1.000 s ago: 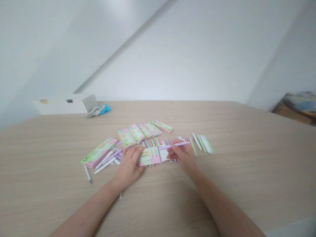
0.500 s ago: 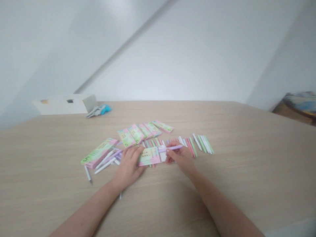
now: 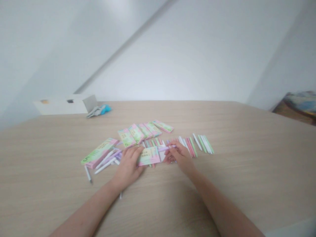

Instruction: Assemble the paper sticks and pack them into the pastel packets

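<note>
Left hand [image 3: 128,165] lies spread and presses steadily on a flat pastel pink-green cardboard box [image 3: 149,156], while right hand [image 3: 180,156] pinches a thin lilac plastic pen [image 3: 164,148] just beside it

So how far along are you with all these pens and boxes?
Five pastel boxes lie in a row at the back and look closed, so those seem done. In hand: the left hand rests on an open box, and the right hand holds a lilac pen at its end. Left: the loose pens lined up on the right, and the white pens by the big box.
</note>
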`<state>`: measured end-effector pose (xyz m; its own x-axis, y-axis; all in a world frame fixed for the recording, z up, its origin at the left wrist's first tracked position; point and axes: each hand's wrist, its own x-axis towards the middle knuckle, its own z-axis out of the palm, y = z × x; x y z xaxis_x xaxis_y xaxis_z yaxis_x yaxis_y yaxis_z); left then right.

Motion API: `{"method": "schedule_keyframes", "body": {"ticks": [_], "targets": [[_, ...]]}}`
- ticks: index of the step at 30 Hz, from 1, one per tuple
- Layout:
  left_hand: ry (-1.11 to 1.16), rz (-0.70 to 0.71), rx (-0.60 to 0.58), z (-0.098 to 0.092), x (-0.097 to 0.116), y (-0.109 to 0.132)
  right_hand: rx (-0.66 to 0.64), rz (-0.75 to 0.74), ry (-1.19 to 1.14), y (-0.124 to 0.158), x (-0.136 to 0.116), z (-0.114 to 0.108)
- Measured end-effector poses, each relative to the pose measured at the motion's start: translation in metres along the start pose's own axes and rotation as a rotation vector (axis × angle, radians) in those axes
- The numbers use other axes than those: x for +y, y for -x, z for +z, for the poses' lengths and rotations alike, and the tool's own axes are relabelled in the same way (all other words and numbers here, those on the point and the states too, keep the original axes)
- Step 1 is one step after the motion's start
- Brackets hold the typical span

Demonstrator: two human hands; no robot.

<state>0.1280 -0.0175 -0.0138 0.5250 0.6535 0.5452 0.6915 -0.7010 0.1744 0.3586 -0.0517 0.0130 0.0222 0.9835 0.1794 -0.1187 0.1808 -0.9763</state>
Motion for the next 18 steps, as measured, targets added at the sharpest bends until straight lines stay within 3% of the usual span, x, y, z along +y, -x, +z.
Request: {"method": "schedule_keyframes", "body": {"ticks": [9,18], "targets": [[-0.002,0.003,-0.019,-0.0015,0.0002,-0.0002,-0.111,0.057,-0.006,0.0032,-0.0011,0.0005],[0.024,0.000,-0.016,-0.0002,-0.0013,0.0002,0.071,-0.102,0.189,0.0011,0.0034,-0.0058]]}}
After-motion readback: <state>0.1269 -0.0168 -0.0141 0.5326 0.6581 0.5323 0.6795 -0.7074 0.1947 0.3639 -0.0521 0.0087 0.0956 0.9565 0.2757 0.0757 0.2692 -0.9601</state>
